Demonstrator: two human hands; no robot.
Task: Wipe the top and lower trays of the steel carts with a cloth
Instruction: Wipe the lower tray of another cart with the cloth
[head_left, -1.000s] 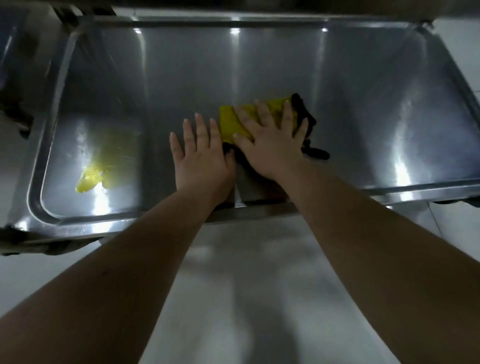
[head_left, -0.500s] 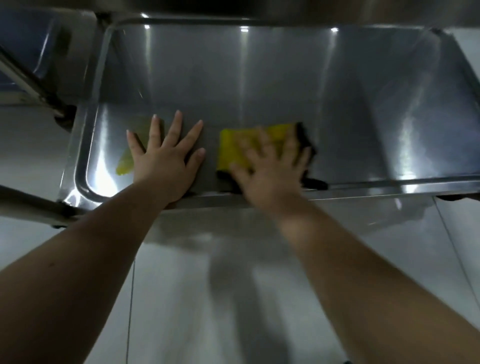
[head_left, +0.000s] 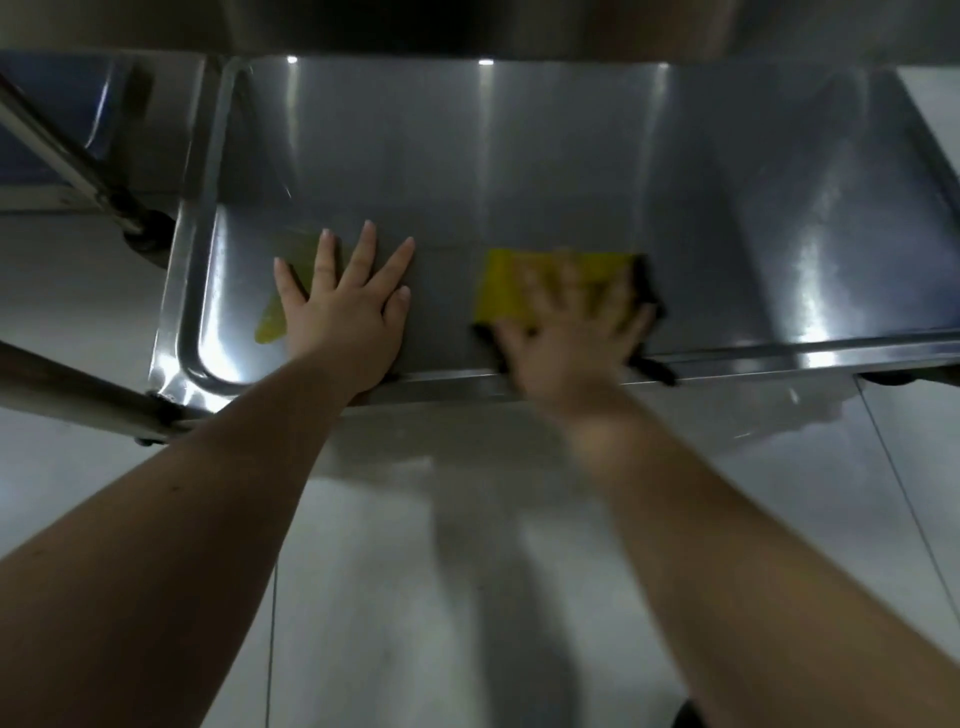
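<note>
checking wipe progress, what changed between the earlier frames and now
The left hand slid left, away from the cloth, and now lies spread flat on the lower tray, partly over a yellowish patch. The right hand drew the cloth nearer the tray's front rim. Nothing was gripped or let go; the right hand still presses flat on the cloth.
</note>
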